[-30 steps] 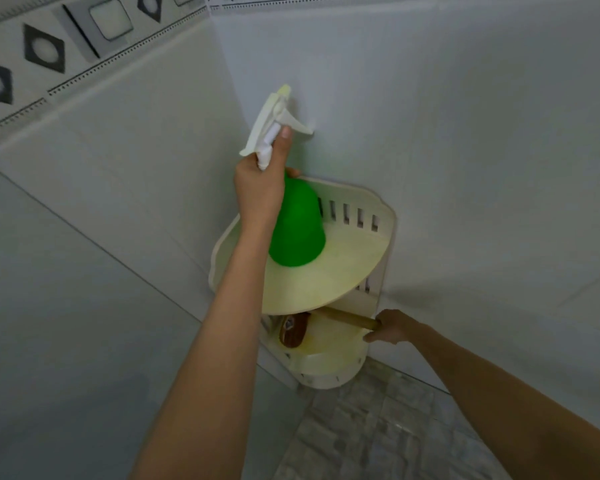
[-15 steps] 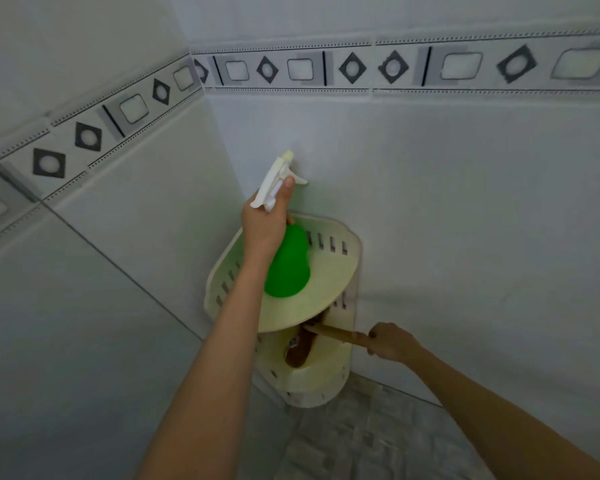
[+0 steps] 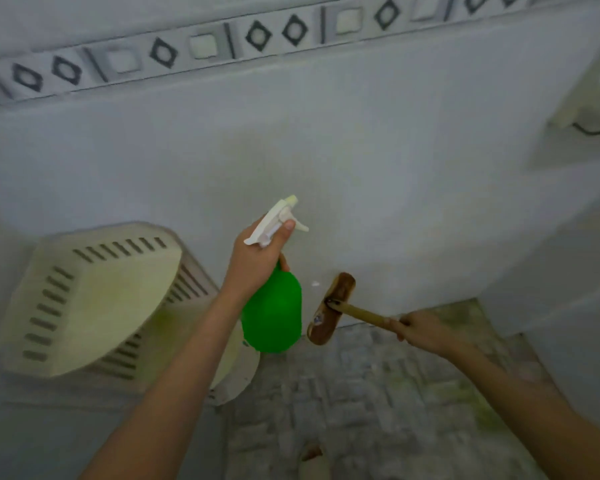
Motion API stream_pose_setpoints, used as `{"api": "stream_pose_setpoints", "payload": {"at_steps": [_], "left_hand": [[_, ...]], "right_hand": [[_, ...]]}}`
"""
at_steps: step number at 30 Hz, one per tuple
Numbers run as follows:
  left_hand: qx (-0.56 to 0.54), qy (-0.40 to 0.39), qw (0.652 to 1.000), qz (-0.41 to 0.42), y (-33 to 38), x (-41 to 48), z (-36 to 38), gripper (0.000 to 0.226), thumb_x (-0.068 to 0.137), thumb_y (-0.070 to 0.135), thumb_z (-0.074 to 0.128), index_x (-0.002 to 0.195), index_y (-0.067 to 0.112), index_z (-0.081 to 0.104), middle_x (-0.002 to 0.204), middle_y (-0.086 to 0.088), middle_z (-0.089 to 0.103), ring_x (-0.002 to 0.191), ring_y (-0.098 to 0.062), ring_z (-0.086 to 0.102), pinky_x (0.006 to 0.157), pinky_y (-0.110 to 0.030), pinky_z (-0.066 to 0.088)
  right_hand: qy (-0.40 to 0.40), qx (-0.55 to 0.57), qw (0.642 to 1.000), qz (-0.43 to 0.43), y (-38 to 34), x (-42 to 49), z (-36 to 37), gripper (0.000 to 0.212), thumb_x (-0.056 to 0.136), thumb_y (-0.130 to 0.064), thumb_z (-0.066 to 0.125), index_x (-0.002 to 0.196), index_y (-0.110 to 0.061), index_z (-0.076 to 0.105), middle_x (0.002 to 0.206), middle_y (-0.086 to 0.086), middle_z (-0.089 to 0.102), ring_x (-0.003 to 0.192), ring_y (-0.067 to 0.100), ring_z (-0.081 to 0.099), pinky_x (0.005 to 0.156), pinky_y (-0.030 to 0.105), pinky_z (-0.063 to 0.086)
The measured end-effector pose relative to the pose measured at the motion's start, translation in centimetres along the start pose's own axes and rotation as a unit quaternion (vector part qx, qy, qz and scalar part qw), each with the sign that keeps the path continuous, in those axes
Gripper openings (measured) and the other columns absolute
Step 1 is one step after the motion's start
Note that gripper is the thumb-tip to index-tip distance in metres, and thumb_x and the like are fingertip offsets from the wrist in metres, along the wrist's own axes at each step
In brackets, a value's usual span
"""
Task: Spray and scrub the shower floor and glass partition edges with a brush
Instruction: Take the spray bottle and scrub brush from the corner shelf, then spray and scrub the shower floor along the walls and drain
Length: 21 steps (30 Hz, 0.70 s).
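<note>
Green plastic spray bottle [image 3: 272, 317], brown wooden brush [image 3: 336, 306]

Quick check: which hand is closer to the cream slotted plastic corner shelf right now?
Left. The left hand, gripping the green spray bottle, is just right of the cream slotted plastic corner shelf; the right hand, holding the wooden-handled brush, is farther right.

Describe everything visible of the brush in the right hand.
The brown oblong-headed brush has a glossy head, wood or plastic by its look, and a tan stick handle joined at its middle by a dark fitting. No bristles show. It hangs in the air, head tilted near upright, just right of the green plastic spray bottle, a gap between. The right hand grips the handle's far end.
</note>
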State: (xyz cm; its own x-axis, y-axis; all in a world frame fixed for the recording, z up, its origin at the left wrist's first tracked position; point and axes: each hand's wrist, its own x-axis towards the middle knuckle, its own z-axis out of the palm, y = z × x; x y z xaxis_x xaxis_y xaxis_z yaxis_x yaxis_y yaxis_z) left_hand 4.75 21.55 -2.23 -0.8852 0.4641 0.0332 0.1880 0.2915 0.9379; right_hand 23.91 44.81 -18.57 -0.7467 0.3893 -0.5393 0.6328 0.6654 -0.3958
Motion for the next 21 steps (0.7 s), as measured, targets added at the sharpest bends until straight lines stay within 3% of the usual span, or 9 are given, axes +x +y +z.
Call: {"api": "stream_pose_setpoints", "payload": {"at_steps": [5,7,11,15,17,19,21], "left_hand": [[-0.035,-0.143,0.989,0.020,-1.0,-2.2,12.7,0.033,0.102,0.021,0.059,0.135,0.017,0.064,0.113,0.013,0.073,0.039,-0.007,0.049,0.054,-0.019,0.048],[-0.031,-0.185,0.982,0.022,-1.8,-3.1,17.6,0.028,0.101,0.023,0.060,0.129,0.021,0.068,0.112,0.022,0.074,0.039,-0.008,0.048,0.053,-0.020,0.048],[-0.012,-0.262,0.965,0.009,-3.7,-5.6,27.3,0.015,0.100,0.029,0.063,0.111,0.035,0.072,0.097,0.020,0.077,0.040,-0.010,0.050,0.051,-0.022,0.048],[-0.002,-0.316,0.948,-0.020,-6.9,-6.9,35.3,0.036,0.095,0.047,0.060,0.117,0.023,0.075,0.099,-0.014,0.077,0.042,-0.012,0.052,0.050,-0.021,0.047],[-0.003,-0.343,0.939,-0.020,-10.0,-7.3,39.2,0.045,0.093,0.055,0.055,0.122,0.025,0.074,0.102,-0.021,0.075,0.045,-0.014,0.052,0.052,-0.024,0.049],[0.011,-0.367,0.930,-0.020,-13.8,-7.6,42.9,0.038,0.097,0.052,0.054,0.122,0.032,0.073,0.103,-0.023,0.074,0.050,-0.016,0.053,0.057,-0.028,0.049],[0.031,-0.390,0.920,-0.009,-18.7,-7.7,46.8,0.031,0.098,0.050,0.056,0.114,0.033,0.076,0.095,-0.025,0.073,0.051,-0.016,0.054,0.058,-0.028,0.047]], "right_hand": [[0.059,0.110,0.985,0.115,11.8,-5.7,0.8,0.063,0.092,-0.062,0.038,0.075,-0.012,0.071,0.059,-0.001,0.060,0.059,0.016,0.060,0.061,0.029,0.046],[0.087,0.152,0.972,0.158,16.2,-7.5,1.2,0.062,0.092,-0.060,0.038,0.074,-0.010,0.070,0.058,-0.003,0.058,0.059,0.015,0.059,0.059,0.027,0.043],[0.139,0.208,0.935,0.252,25.1,-10.6,3.9,0.071,0.092,-0.063,0.035,0.082,-0.002,0.070,0.061,0.001,0.059,0.060,0.020,0.058,0.061,0.029,0.043],[0.184,0.291,0.876,0.337,31.6,-11.3,7.3,0.073,0.093,-0.058,0.038,0.088,0.008,0.067,0.063,0.008,0.053,0.059,0.021,0.050,0.060,0.029,0.038],[0.207,0.318,0.849,0.367,34.7,-10.4,9.2,0.070,0.095,-0.055,0.039,0.088,0.008,0.068,0.067,0.017,0.060,0.061,0.023,0.053,0.063,0.034,0.045],[0.230,0.340,0.820,0.400,37.5,-9.1,11.7,0.061,0.096,-0.052,0.040,0.077,-0.001,0.070,0.079,0.023,0.069,0.066,0.029,0.059,0.070,0.042,0.053],[0.259,0.365,0.785,0.428,40.6,-6.8,15.0,0.053,0.095,-0.050,0.043,0.071,-0.010,0.068,0.079,0.021,0.070,0.067,0.031,0.062,0.068,0.042,0.054]]}}
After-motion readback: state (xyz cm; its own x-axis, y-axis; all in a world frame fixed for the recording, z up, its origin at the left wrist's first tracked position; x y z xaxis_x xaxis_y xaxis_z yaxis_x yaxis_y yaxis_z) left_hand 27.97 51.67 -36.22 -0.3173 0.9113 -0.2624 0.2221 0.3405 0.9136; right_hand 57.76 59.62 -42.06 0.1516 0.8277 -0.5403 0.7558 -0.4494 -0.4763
